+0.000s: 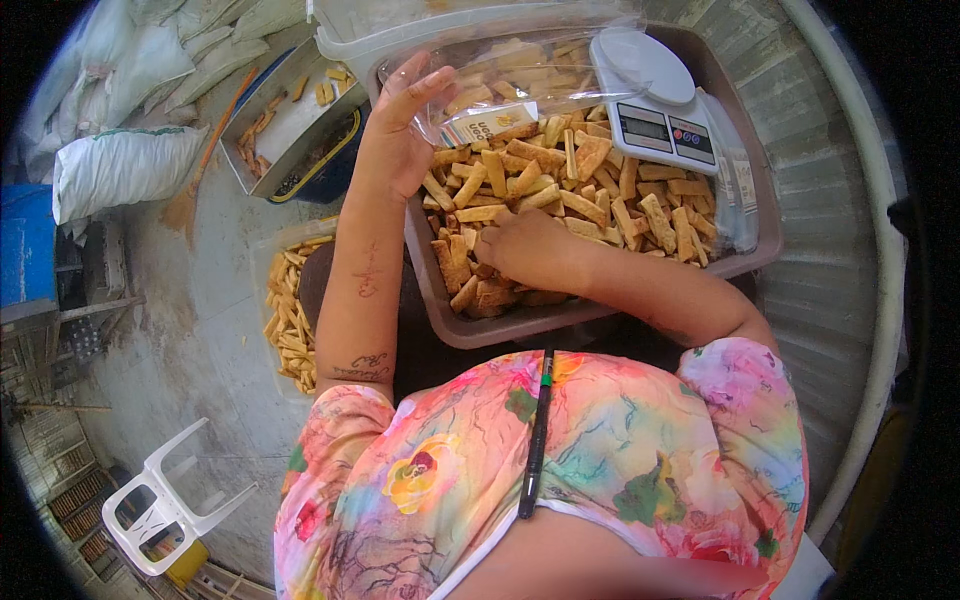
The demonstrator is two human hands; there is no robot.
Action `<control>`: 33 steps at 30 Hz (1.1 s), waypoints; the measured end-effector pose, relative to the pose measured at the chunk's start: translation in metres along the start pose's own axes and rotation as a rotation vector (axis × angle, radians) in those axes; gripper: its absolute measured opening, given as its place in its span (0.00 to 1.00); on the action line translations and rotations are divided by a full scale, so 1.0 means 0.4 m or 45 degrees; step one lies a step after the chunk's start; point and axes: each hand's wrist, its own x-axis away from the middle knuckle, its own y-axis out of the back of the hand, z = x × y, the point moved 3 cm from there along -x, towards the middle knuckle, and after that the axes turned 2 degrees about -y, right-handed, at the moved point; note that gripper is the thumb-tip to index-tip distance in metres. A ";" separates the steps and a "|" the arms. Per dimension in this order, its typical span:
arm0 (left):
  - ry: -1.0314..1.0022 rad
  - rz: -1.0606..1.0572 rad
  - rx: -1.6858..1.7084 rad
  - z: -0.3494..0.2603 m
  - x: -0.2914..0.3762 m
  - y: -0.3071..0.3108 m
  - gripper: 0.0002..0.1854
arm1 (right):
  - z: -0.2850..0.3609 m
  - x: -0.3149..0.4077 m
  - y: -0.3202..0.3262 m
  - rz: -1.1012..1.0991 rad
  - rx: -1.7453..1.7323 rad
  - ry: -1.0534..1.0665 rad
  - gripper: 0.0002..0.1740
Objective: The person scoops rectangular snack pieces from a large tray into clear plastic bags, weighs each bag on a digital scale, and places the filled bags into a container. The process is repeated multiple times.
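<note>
My left hand grips one end of a clear plastic bag that bears a printed label. Baked dough sticks show through and beneath the film. Low in the brown plastic tub, my right hand reaches into a heap of golden baked sticks. Its fingers curl downward among them, and the fingertips are partly hidden, so whether it holds any cannot be told. A white digital kitchen scale rests on the heap at the tub's back right. Flat clear bags with labels lie beside the scale.
Left of the tub, another clear container holds more sticks. Beyond it are a metal tray with a few pieces, a broom and white sacks. A white plastic chair stands lower left. Corrugated metal sheeting curves along the right.
</note>
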 end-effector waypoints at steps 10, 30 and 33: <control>-0.019 -0.016 0.002 -0.006 0.006 0.008 0.33 | 0.001 0.009 0.000 0.285 0.006 -0.066 0.08; -0.013 -0.015 0.003 0.000 -0.003 0.006 0.32 | -0.047 0.021 0.004 -0.143 -0.479 0.042 0.17; -0.012 -0.014 0.004 -0.003 -0.001 0.009 0.32 | -0.021 0.019 -0.021 0.069 -0.219 0.015 0.16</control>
